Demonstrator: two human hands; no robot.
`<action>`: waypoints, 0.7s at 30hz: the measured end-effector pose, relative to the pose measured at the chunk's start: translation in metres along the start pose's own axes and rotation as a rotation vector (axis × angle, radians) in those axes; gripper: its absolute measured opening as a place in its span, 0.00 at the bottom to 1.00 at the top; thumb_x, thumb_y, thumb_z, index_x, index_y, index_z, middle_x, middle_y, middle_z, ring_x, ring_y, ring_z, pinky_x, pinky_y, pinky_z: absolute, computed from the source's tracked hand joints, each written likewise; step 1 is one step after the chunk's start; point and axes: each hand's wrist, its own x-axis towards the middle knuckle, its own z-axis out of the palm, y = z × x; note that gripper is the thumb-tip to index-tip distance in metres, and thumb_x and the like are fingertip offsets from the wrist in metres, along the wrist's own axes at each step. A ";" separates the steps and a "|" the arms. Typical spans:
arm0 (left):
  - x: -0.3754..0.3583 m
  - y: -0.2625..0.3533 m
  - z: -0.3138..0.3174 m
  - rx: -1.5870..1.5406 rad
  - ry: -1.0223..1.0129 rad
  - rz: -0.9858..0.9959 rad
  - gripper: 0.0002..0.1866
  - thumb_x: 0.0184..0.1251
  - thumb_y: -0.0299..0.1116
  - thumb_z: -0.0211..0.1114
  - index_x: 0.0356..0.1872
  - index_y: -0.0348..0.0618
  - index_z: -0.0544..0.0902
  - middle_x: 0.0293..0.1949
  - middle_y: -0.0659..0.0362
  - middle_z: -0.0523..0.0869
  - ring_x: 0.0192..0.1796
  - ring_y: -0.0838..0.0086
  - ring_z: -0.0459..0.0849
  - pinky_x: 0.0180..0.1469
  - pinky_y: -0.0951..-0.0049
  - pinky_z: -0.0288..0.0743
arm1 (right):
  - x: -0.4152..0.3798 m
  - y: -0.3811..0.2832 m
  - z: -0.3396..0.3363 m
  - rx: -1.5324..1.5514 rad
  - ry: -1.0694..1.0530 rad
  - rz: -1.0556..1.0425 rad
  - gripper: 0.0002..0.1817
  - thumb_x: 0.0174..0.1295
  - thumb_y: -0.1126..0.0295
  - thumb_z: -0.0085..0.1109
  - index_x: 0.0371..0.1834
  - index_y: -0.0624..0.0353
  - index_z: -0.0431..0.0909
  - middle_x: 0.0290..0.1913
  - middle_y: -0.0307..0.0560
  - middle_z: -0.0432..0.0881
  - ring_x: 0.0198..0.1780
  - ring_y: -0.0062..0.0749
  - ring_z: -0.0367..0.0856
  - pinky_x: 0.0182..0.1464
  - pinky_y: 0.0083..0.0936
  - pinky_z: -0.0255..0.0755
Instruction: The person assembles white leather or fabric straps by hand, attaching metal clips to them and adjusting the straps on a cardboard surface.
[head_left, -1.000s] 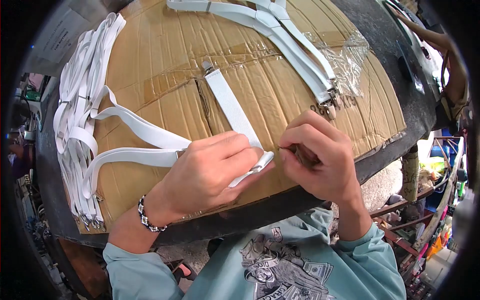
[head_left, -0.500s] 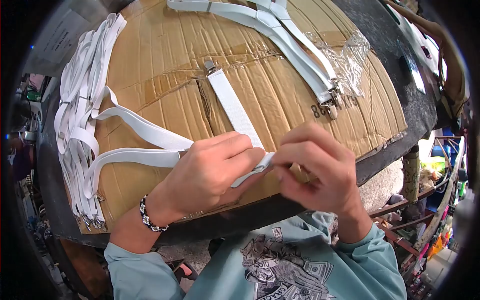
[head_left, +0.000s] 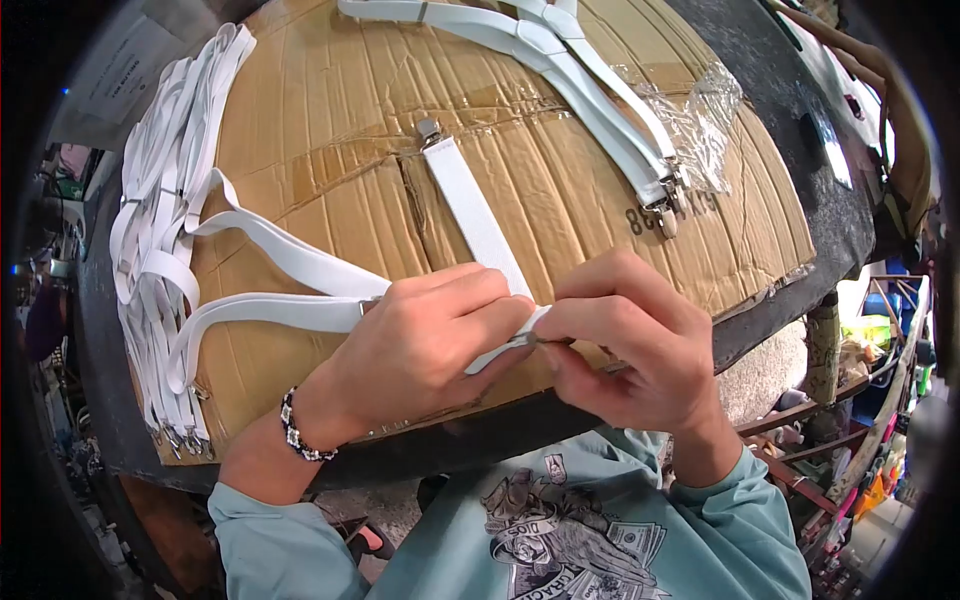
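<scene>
My left hand (head_left: 420,345) presses down on a white elastic suspender strap (head_left: 475,215) that runs up the cardboard to a metal clip (head_left: 430,131). Its fingers pinch the strap's folded near end (head_left: 520,335). My right hand (head_left: 625,345) meets that end from the right, fingers closed on a thin dark tool whose tip touches the strap end; most of the tool is hidden in the fist. Two more white strap branches (head_left: 290,285) trail left from under my left hand.
A flattened cardboard sheet (head_left: 560,200) covers the dark round table (head_left: 790,130). A pile of white suspenders (head_left: 160,200) lies along the left edge, another set (head_left: 590,90) with clips at the top right beside clear plastic wrap (head_left: 700,110). Clutter stands on the floor to the right.
My right hand has moved left and closed in on the strap end, bringing the tool tip against it. My left hand has stayed on the strap.
</scene>
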 end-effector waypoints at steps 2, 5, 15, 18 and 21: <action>0.000 -0.001 0.000 -0.009 0.001 0.000 0.12 0.59 0.26 0.75 0.40 0.37 0.81 0.32 0.55 0.78 0.36 0.59 0.83 0.37 0.60 0.78 | -0.002 0.002 -0.003 -0.040 -0.005 -0.015 0.16 0.48 0.85 0.72 0.41 0.62 0.84 0.39 0.49 0.81 0.35 0.38 0.83 0.36 0.30 0.77; -0.002 -0.003 0.002 0.009 0.015 -0.022 0.15 0.53 0.23 0.77 0.42 0.36 0.85 0.33 0.55 0.82 0.33 0.59 0.84 0.34 0.62 0.79 | -0.006 0.010 -0.007 -0.101 -0.012 -0.023 0.13 0.54 0.84 0.70 0.42 0.61 0.82 0.41 0.47 0.79 0.35 0.40 0.83 0.36 0.32 0.79; 0.001 0.000 -0.001 -0.001 0.019 0.002 0.10 0.61 0.26 0.75 0.40 0.37 0.83 0.31 0.55 0.79 0.34 0.58 0.83 0.36 0.61 0.78 | 0.000 -0.002 0.000 -0.009 0.006 -0.041 0.14 0.52 0.85 0.70 0.42 0.62 0.83 0.39 0.48 0.79 0.34 0.39 0.82 0.36 0.32 0.78; 0.001 -0.001 0.001 -0.003 0.047 -0.006 0.10 0.60 0.25 0.75 0.40 0.37 0.83 0.31 0.55 0.78 0.33 0.58 0.83 0.36 0.62 0.78 | 0.001 0.004 -0.002 -0.017 -0.014 -0.017 0.14 0.54 0.84 0.69 0.43 0.61 0.81 0.39 0.47 0.77 0.33 0.40 0.82 0.36 0.33 0.78; 0.000 -0.002 0.000 0.063 0.025 -0.015 0.15 0.53 0.25 0.80 0.42 0.36 0.88 0.31 0.56 0.83 0.31 0.62 0.84 0.31 0.65 0.76 | -0.003 0.011 -0.006 -0.028 -0.021 0.031 0.13 0.54 0.84 0.69 0.42 0.61 0.81 0.39 0.47 0.77 0.33 0.40 0.81 0.35 0.33 0.78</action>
